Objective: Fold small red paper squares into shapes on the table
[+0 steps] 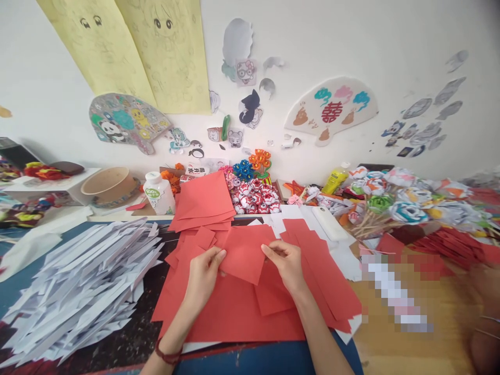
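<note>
A square sheet of red paper (244,252) is held up between my two hands, above other red paper. My left hand (205,271) pinches its left edge between thumb and fingers. At its right side my right hand (285,263) has the edge pinched the same way. Large red sheets (234,317) lie flat beneath, with smaller red pieces scattered over them. Behind my hands a stack of red squares (205,198) leans up at the back. To the right of my right hand lie long red strips (328,276).
A big pile of folded white paper strips (86,286) covers the left side. A white bottle (159,194), a round bowl (109,185) and red-white paper flowers (255,197) line the wall. Paper flowers on sticks (408,212) lie right. Another person's arm (486,317) shows at the right edge.
</note>
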Action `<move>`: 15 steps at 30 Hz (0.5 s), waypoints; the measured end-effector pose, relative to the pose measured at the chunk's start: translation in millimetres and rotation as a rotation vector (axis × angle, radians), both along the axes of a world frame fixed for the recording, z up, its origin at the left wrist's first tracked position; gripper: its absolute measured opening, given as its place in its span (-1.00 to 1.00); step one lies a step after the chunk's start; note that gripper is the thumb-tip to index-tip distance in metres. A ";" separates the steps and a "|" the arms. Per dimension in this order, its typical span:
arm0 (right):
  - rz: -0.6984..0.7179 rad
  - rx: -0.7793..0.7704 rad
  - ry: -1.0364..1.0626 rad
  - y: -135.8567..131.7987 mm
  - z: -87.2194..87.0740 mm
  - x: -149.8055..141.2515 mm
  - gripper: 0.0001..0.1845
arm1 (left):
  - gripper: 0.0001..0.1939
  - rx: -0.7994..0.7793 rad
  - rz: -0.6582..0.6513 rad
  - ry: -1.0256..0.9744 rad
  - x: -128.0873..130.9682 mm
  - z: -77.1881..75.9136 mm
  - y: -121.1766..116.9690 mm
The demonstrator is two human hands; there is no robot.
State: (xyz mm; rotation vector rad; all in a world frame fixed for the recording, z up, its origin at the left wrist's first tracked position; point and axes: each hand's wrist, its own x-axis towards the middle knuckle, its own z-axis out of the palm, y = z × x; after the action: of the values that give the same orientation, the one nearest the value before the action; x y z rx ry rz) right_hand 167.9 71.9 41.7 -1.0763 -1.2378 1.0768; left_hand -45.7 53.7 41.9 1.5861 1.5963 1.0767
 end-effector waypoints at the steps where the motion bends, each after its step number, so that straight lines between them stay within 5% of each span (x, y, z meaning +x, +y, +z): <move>1: -0.004 -0.001 0.000 0.0 -0.5 -0.3 -0.74 | -0.64 -0.005 0.029 -0.020 0.1 -1.4 0.2; 5: -0.011 -0.022 -0.006 1.9 -6.7 2.1 -0.73 | -0.65 0.025 0.089 -0.025 -2.6 -2.6 2.5; 8: 0.135 -0.115 -0.078 6.1 -10.3 8.6 -0.74 | -0.66 0.106 0.128 0.138 -9.1 3.2 5.0; 15: 0.303 0.009 -0.325 13.3 17.2 0.4 -0.65 | -0.69 0.138 -0.200 0.515 -12.9 26.7 5.7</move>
State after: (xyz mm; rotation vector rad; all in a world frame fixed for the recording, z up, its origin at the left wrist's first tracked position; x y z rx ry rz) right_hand 168.3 85.2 58.9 -1.1091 -1.7054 1.1495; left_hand -58.7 59.4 68.7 2.1943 1.6537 0.7165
